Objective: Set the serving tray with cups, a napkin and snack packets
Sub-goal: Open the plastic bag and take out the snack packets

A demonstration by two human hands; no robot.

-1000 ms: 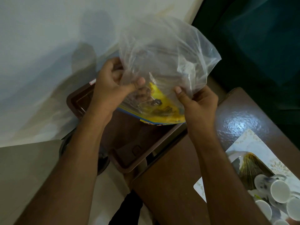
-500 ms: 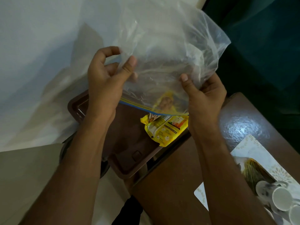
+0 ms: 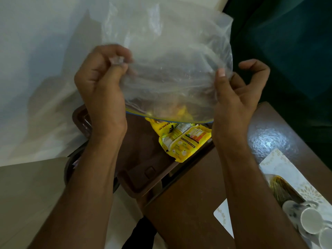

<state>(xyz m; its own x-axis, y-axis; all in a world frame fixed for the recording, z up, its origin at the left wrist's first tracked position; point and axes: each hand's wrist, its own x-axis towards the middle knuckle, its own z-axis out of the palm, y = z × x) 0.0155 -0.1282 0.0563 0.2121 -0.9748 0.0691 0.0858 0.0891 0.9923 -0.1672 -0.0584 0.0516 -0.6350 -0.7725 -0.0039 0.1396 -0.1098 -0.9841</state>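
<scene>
Below bag | packet on tray | both hands' fingers pinch bag

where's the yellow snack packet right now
In the head view the yellow snack packet lies in the brown tray near centre frame, just below the mouth of the clear plastic bag, between the two forearms.

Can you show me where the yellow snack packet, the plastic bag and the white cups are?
yellow snack packet point(image 3: 186, 140): head view, its printed back.
plastic bag point(image 3: 172, 69): head view, its clear middle.
white cups point(image 3: 311, 221): head view, one cup's open mouth.
</scene>
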